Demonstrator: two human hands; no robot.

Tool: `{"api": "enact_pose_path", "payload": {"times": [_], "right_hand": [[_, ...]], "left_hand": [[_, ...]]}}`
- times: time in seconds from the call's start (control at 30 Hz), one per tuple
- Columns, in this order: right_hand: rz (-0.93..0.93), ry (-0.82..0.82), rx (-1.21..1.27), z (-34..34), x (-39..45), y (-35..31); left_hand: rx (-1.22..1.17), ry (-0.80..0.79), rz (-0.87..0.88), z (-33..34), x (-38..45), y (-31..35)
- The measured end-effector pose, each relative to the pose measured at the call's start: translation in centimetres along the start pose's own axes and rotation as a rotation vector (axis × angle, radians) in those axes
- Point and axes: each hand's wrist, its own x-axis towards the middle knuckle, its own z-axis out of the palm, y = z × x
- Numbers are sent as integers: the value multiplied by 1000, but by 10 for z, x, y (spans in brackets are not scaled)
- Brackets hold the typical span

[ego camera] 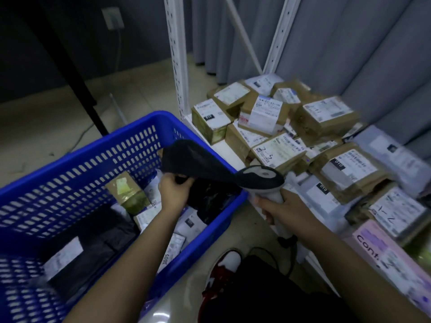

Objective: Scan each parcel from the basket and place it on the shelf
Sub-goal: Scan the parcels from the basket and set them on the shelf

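The left hand [173, 191] grips a black bag [186, 159] by its edge, lifted over the blue basket [77, 164]. The right hand [283, 209] is wrapped round the handle of a scanner [261, 177], its head beside the bag. The basket holds more parcels [130, 192]: a taped box, black bags, white mailers. The shelf [225, 150] to the right carries piled labelled boxes [326, 117].

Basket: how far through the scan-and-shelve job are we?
Well along, not finished. Done: many labelled parcels already piled on the shelf. In hand: the left hand grips a black bag parcel lifted over the blue basket, and the right hand holds the scanner beside it. Left: several parcels remain in the basket, including a brown box.
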Motion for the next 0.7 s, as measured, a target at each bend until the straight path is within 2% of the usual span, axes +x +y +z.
{"api": "enact_pose_path", "payload": {"times": [0.1,0.17,0.23,0.33,0.43,0.57,0.7], "right_hand": [[-7,62,99,-17,-19,-9],[-4,93,214,-28,-29,-12],[2,124,311,-36,-37,-12],[-7,167,338,-43,-44,-7],[-3,182,327,-46,-48,2],[7,171,351,-43,-53,7],[-15,168,351,-41,-62,3]], "left_hand": [[-35,3,167,-12,-10,55],[31,-6,263,-18,-17,87],[190,-15,321,-23,-20,105],[568,-37,328,-34,-21,115],[747,-21,310,-51,-22,116],[708,24,225,-73,-31,111],[561,90,307,-86,-49,118]]}}
